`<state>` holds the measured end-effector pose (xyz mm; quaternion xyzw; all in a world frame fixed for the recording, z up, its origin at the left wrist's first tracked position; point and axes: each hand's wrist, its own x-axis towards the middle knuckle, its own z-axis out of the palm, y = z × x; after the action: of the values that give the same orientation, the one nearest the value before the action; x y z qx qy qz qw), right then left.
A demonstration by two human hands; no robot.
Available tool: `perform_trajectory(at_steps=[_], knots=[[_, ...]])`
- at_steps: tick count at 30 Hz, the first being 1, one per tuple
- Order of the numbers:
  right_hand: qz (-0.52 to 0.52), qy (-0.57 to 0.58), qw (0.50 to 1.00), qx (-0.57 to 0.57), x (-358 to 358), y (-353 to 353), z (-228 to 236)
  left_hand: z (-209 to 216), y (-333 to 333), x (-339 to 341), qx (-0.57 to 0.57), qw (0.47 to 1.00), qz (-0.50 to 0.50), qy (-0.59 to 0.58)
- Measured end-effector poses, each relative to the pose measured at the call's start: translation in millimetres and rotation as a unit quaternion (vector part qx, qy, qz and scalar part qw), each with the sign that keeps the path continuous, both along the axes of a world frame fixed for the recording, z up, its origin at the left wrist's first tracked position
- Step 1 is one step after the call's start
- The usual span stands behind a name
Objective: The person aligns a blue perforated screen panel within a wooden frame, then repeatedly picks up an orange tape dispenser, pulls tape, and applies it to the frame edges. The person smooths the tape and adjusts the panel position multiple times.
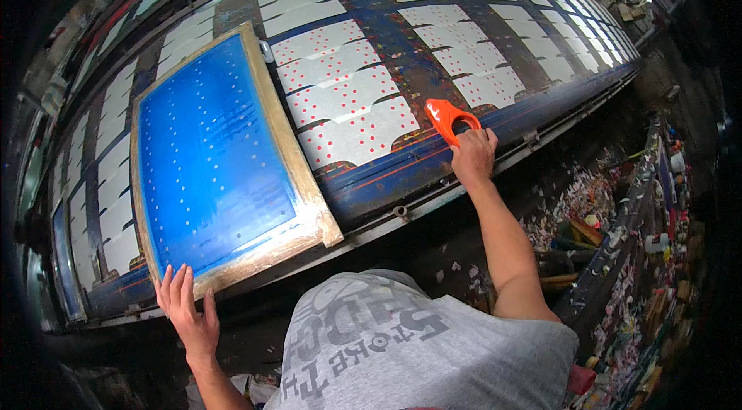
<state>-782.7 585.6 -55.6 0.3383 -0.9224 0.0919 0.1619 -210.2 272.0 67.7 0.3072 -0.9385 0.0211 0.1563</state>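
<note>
A screen printing frame [309, 190], its wooden border around a blue mesh with rows of pale dots, lies on the long table. My left hand [188, 306] rests against the frame's near left corner, fingers stretched and slightly apart. Over the table's near edge, my right hand [474, 156] is closed around the looped handle of a glossy orange tool [444, 118]; its exact kind I cannot make out. Just right of the frame lie white sheets [348, 97] with red dots. A second group of red-dotted sheets [468, 58] is beyond the orange tool.
Plain white sheets [297, 0] lie in columns along the dark, paint-spotted table [363, 23]. A metal rail [400, 213] runs along its near edge. Scraps and debris [587, 201] cover the floor at the right. Another blue frame [66, 255] stands at the far left.
</note>
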Motion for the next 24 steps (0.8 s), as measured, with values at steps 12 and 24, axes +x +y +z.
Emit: perform_trajectory(at_steps=[12,24], knots=[[0.451,0.246,0.850,-0.121,59.7,-42.0,95.8,9.2,15.4,-98.8,0.010,0.954,-0.197,0.227],[0.678,0.147,0.718,-0.061,167.8,-103.0,152.7,3.1,33.7,-92.7,0.186,0.871,-0.310,0.333]])
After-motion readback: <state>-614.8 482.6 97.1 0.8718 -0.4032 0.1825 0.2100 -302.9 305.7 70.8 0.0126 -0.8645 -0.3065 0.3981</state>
